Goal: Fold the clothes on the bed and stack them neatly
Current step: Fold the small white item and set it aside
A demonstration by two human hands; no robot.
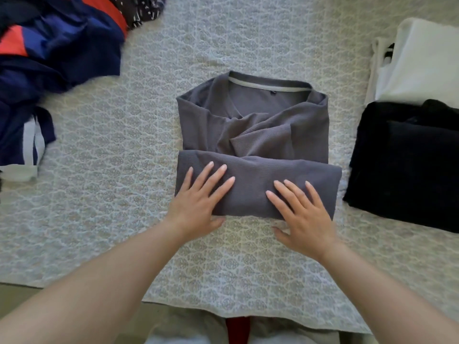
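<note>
Grey shirt (253, 135) mid-bed (111, 219), near hem folded up; left hand (198, 202) and right hand (303, 214) press it, fingers flat, spread. Folded pile (409, 157) right; unfolded heap (49, 58) far left remains.

Patterned bed (111, 135) under grey shirt (253, 125), clothes

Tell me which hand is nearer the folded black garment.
Right. The right hand rests flat on the grey shirt near its right edge, beside the black garment; the left hand presses the shirt's far left side.
</note>
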